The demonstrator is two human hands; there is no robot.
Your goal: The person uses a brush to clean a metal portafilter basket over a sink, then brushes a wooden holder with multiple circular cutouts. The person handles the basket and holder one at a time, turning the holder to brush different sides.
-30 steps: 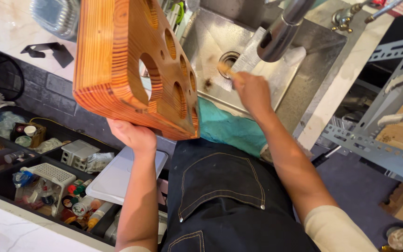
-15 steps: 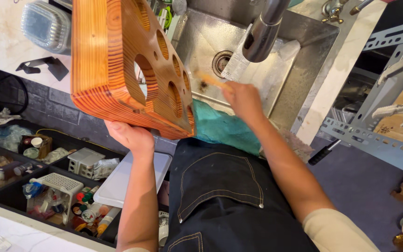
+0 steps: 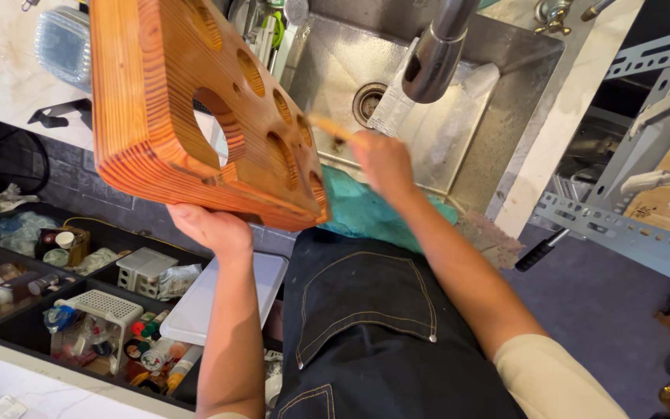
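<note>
The left hand [image 3: 209, 227] grips the big wooden board [image 3: 195, 109] from under it, tilted up just left of the sink [image 3: 459, 147], so its holes face out. The right hand [image 3: 381, 159] pinches a thin brush [image 3: 327, 128] against 1 hole, over the sink.

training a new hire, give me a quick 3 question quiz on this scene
1. True or false: the left hand holds the wooden board up from below.
2. What is the right hand holding? A) a sponge B) a thin stick C) a cup
3. What hangs over the sink?

Key: 1 true. 2 B, a thin stick aimed at the board's holes. 3 the faucet.
</note>
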